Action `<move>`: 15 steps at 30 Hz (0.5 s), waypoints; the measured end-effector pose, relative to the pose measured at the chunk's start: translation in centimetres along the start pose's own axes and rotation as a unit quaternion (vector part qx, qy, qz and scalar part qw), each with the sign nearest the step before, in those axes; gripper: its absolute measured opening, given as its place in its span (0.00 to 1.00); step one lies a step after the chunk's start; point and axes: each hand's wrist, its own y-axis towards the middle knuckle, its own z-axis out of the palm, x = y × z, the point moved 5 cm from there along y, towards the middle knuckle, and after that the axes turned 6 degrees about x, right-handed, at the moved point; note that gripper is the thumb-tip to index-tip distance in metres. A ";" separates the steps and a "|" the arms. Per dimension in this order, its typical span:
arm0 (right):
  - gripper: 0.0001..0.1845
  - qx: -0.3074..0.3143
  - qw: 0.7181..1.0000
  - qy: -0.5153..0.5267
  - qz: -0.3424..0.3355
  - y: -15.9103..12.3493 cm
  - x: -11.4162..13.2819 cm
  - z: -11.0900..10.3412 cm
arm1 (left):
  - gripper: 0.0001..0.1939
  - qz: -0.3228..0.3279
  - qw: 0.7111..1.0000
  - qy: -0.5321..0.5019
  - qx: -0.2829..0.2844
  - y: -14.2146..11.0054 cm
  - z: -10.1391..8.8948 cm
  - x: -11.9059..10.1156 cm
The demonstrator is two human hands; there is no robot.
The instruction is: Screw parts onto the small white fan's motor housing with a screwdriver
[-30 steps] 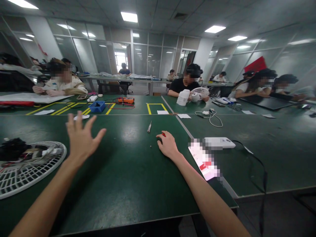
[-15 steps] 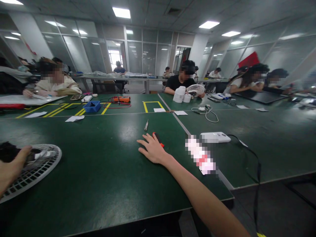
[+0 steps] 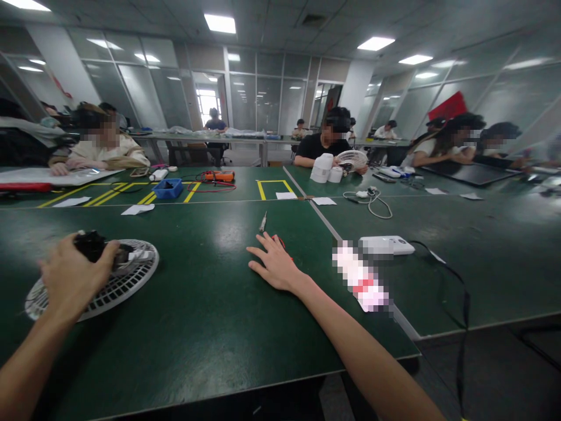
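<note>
On the left, my left hand (image 3: 72,278) grips a black fan motor (image 3: 90,245) from above, thumb on its right side. The motor sits at the middle of a round white fan grille (image 3: 146,266), low over or on the table; I cannot tell which. My right hand (image 3: 276,264) is spread palm down near the middle of the table, fingers apart. It partly covers a red-and-black object (image 3: 280,240) whose kind I cannot make out. Just beyond those fingertips lies a small screwdriver with a clear handle (image 3: 263,224).
A white power bank (image 3: 397,245) with a black cable and a blurred pinkish item (image 3: 363,286) lie right of my forearm. Farther back are a blue bin (image 3: 168,188), an orange multimeter (image 3: 220,176) and a white cable (image 3: 379,204). Across the table, a person (image 3: 326,146) handles another fan.
My left hand has moved right with the motor and grille, now more fully in view. My right hand stays almost in place, covering more of the red-and-black object.
</note>
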 end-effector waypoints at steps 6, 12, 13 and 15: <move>0.25 -0.002 0.996 0.010 0.087 -0.3 -2.1 -0.5 | 0.43 0.010 0.999 -0.025 0.036 -1.9 2.0 -6.0; 0.29 0.014 0.993 0.049 0.104 -0.5 -2.6 -0.7 | 0.39 0.071 0.993 -0.088 0.046 -3.9 4.0 -11.0; 0.29 0.015 0.993 0.043 0.107 -0.5 -2.6 -0.7 | 0.39 0.081 0.991 -0.097 0.043 -4.3 4.4 -11.8; 0.26 0.012 0.993 0.030 0.113 -0.5 -2.5 -0.7 | 0.38 0.111 0.987 -0.114 0.034 -5.0 5.0 -13.3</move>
